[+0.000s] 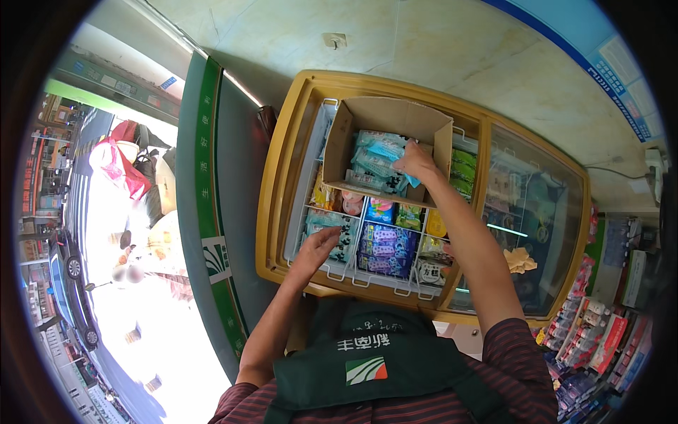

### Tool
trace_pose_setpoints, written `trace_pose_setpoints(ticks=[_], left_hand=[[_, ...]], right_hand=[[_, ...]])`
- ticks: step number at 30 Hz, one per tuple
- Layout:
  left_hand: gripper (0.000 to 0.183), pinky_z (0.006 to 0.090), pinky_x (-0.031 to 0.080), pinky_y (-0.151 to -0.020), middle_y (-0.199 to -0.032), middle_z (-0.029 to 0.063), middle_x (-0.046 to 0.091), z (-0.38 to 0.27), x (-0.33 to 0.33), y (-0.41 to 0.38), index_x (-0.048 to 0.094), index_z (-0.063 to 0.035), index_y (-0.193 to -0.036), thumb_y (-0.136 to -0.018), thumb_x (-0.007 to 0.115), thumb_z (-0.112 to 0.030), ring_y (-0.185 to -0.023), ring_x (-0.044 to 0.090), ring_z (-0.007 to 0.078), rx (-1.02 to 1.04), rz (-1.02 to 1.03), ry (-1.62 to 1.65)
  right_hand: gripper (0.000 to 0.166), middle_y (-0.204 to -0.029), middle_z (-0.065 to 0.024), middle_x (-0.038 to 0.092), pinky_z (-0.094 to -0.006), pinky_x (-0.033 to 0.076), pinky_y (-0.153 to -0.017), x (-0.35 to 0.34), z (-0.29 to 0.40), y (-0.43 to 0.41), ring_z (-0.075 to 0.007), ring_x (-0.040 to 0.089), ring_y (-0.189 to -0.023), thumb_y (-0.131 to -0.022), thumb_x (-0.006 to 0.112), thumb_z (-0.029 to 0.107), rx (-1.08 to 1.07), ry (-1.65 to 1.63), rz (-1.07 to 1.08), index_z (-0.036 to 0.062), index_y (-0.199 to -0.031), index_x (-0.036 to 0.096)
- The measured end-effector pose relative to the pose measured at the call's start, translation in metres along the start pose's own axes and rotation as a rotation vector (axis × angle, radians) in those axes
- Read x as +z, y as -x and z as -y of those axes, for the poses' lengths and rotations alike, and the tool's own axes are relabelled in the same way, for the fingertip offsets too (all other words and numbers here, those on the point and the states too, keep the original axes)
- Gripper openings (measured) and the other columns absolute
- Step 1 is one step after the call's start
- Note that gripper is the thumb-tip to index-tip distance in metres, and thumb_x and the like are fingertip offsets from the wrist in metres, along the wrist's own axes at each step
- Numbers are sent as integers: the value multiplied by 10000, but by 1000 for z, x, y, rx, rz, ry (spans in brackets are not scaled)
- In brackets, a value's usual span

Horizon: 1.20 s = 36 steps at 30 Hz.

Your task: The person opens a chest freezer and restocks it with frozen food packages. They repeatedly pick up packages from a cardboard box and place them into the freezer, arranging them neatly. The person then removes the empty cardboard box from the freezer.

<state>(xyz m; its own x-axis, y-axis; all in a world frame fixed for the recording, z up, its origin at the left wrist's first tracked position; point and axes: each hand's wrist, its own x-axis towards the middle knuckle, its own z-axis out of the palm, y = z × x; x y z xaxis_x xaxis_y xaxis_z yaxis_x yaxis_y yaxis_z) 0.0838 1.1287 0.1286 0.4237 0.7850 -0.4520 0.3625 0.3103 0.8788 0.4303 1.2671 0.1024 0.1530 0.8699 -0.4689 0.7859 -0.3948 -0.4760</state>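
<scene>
A cardboard box (393,114) with raised flaps sits across the open part of a chest freezer (275,212). Inside it lie several light-blue wrapped packets (371,161). My right hand (416,161) reaches into the box, its fingers closed on a light-blue packet (412,180) at the right side. Below the box, my left hand (320,245) is over a wire-basket compartment of similar teal packets (347,252). Its fingers are partly spread with nothing visibly held; whether the fingertips touch the packets cannot be told.
Purple-blue packets (386,249), green packets (409,214) and a white package (431,271) fill neighbouring compartments. A glass lid (529,212) covers the freezer's right side. A green-striped panel (209,175) stands left, by the bright street. Stocked shelves (588,328) are at right.
</scene>
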Motion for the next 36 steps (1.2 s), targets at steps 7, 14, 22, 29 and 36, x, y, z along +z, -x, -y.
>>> trace_pose_setpoints(ticks=[7, 14, 22, 29, 36], left_hand=[[640, 345, 512, -921, -1221, 121, 658, -80, 0, -15, 457, -32, -1466, -1033, 487, -502, -1046, 644, 198, -110, 16, 562], [400, 378, 610, -847, -1181, 83, 660, -52, -16, -34, 558, -86, -1303, -967, 672, -270, -1035, 678, 201, -196, 166, 567], [351, 319, 508, -824, -1093, 65, 660, 27, -70, -51, 658, -62, -1196, -850, 707, -97, -992, 639, 186, -270, 129, 253], [307, 379, 505, -797, -1008, 136, 692, 120, -87, -87, 687, -51, -1093, -786, 671, -55, -930, 661, 250, -96, 108, -498], [276, 474, 544, -889, -1085, 207, 706, 162, -68, -102, 731, -64, -1063, -799, 658, -30, -1037, 685, 378, -42, 218, -998]], right_hand=[[625, -1057, -260, 658, -448, 501, -832, -40, 39, 142, -375, 662, -962, -745, 793, 253, -322, -299, -92, -4, -1246, 520], [786, -1101, -184, 650, -350, 506, -806, 53, 31, 197, -219, 619, -936, -771, 877, 395, -315, -496, 250, -5, -1343, 517], [579, -1106, -193, 683, -379, 503, -818, 153, 37, 152, -265, 650, -959, -870, 777, 314, -251, -506, 358, -26, -1297, 580], [530, -1051, -253, 678, -458, 507, -819, 236, 51, 103, -389, 661, -959, -777, 766, 248, -275, -185, 425, -41, -1195, 615], [408, -1110, -253, 628, -516, 515, -892, 273, 57, 88, -439, 634, -1023, -830, 703, 119, -280, 9, 458, -31, -1197, 604]])
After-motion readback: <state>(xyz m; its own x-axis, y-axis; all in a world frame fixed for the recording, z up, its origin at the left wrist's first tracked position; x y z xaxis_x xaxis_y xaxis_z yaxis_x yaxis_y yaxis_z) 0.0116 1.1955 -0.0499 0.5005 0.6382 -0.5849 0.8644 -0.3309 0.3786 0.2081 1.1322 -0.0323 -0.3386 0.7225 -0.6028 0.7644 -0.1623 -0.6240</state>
